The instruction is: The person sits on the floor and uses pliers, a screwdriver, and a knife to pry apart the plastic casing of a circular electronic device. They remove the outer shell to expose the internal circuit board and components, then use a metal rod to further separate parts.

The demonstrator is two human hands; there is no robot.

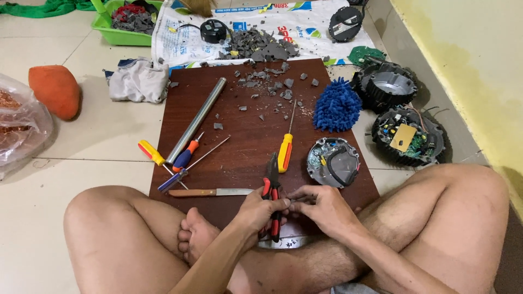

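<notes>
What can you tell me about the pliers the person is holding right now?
The pliers have red and black handles and dark metal jaws. They stand nearly upright in the picture, jaws pointing away from the person over the brown board, handles down toward the legs. The left hand wraps the handles; the right hand pinches a small part beside them, too small to identify. The jaw tips lie near the yellow-handled screwdriver.

Steel tube, blue mop head, kitchen knife
</notes>
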